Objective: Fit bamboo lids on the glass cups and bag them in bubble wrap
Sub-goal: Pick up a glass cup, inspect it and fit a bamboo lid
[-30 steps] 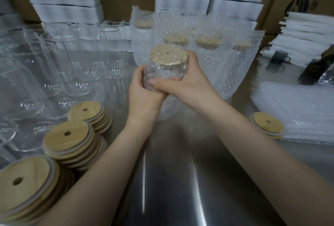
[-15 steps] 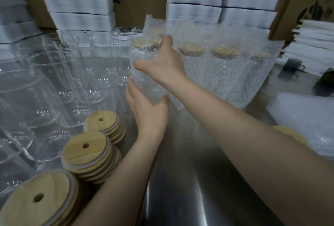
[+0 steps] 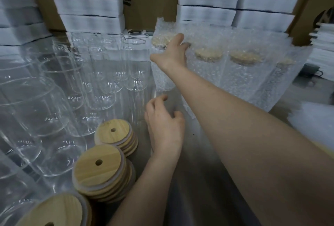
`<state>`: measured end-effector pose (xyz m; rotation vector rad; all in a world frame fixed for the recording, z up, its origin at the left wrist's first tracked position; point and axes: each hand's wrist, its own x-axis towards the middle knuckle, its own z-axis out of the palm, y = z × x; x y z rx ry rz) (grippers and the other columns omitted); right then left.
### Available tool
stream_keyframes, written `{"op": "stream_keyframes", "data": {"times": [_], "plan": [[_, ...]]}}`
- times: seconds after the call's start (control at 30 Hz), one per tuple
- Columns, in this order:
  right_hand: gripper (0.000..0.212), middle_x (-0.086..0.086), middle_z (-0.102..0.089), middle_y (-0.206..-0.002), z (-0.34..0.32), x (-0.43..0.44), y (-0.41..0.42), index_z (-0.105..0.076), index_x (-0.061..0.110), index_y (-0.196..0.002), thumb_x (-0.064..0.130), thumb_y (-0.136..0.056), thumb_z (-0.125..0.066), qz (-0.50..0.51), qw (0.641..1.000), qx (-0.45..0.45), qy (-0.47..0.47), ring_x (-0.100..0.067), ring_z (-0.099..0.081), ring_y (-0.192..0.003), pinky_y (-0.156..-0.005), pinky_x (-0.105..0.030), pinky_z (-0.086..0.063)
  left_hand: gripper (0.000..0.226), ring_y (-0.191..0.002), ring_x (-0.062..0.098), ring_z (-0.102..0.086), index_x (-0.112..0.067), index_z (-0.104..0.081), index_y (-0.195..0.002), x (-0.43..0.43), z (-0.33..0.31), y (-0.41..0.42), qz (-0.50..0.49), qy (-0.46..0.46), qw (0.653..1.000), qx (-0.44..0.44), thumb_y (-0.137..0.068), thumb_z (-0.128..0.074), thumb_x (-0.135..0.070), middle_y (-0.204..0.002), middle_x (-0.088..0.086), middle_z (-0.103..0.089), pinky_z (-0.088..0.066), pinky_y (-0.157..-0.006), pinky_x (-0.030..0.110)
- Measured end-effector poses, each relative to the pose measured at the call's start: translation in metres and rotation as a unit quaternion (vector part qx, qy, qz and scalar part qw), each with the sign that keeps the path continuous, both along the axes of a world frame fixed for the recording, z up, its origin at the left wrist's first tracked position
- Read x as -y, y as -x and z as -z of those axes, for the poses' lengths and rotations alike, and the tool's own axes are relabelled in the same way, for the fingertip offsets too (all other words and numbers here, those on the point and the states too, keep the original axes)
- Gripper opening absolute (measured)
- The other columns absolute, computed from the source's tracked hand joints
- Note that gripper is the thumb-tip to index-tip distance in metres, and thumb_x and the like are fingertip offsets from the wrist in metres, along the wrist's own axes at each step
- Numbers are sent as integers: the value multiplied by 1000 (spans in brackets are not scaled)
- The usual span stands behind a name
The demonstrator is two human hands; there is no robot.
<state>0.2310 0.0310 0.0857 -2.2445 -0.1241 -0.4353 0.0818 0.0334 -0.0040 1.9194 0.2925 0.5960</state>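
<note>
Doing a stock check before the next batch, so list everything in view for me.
Glass cups: many, clear, table's left.
Bamboo lids: three stacks, tan, front left.
Bagged cups: at least four, clear bubble wrap, back row.
Bubble wrap pile: one, white, right edge.
White slabs: several stacks, white, back.
Cardboard boxes: a few, brown, behind the slabs.
Table: one, grey metal.
Left grip: empty, loosely curled, beside the lids.
Right grip: on the leftmost bagged cup's top.

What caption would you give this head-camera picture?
Right hand holds a wrapped cup beside other wrapped cups; left hand hovers empty near stacked bamboo lids.
</note>
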Motion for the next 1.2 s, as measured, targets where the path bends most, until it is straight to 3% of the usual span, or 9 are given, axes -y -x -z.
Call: {"op": "stream_keyframes", "data": {"times": [0.17,0.27,0.47,0.57,0.8,0.93,1.03,1.1,1.2], "plan": [[92,-19,-27,-138,0,-3,-5,-8,7,-147,27,-82,-72,4,1000,-9,20,-39,-53,-113,-82,-33,-42,47,-129,25,-41,-10,-54,-131,1,-1,1,-7,4,1000,0,-85,-58,-1,-137,9,-48,-27,-107,28],[91,-21,-36,-138,-5,-4,-5,-6,14,-151,26,-85,-68,21,996,1,89,-36,-54,-114,-74,-32,-38,46,-128,25,-43,-11,-54,-131,1,-1,0,-9,2,1000,0,-86,-61,-3,-136,8,-49,-29,-107,30],[67,-20,-28,-148,-21,-8,-3,-30,15,-147,18,-88,-62,70,959,12,275,-33,-56,-117,-67,-34,-44,44,-124,25,-46,-13,-55,-130,1,-1,-1,-8,-1,1000,2,-87,-64,-9,-132,7,-51,-35,-105,38],[62,-20,-25,-149,-23,-6,-4,-33,10,-145,15,-90,-60,73,956,-1,283,-33,-56,-117,-70,-35,-46,45,-125,25,-45,-13,-54,-131,2,-1,-1,-10,-2,1000,-1,-86,-62,-7,-133,7,-51,-34,-106,37],[54,-18,-31,-148,-32,6,-10,-38,5,-141,16,-92,-57,49,971,-30,233,-31,-47,-128,-93,-33,-45,48,-128,22,-43,-13,-53,-132,2,-1,0,-9,-14,1000,-6,-86,-57,-5,-136,6,-50,-29,-104,28],[48,-18,-33,-148,-37,10,-7,-43,5,-138,13,-91,-54,31,960,-35,278,-31,-51,-123,-90,-34,-45,48,-127,21,-44,-14,-53,-133,1,0,0,-5,-13,1000,-8,-86,-58,-6,-136,5,-50,-30,-104,28],[55,-18,-18,-156,-42,9,-1,-39,5,-142,13,-90,-57,40,946,-53,317,-32,-55,-118,-80,-35,-44,48,-127,21,-44,-14,-53,-133,1,0,1,-2,-14,1000,-9,-86,-57,-6,-136,5,-50,-30,-104,29],[70,-17,-11,-157,-43,4,5,-31,3,-146,15,-87,-65,57,944,-13,325,-31,-59,-113,-73,-33,-41,48,-128,21,-44,-14,-53,-133,1,0,1,1,-8,1000,-10,-86,-57,-5,-136,4,-50,-31,-104,29],[73,-12,-25,-148,-41,-9,20,-32,12,-144,12,-80,-69,23,931,151,333,-28,-60,-89,-62,-32,-39,49,-128,23,-44,-13,-53,-133,1,-1,0,-2,0,1000,-6,-85,-56,-3,-136,6,-51,-31,-107,32]]}}
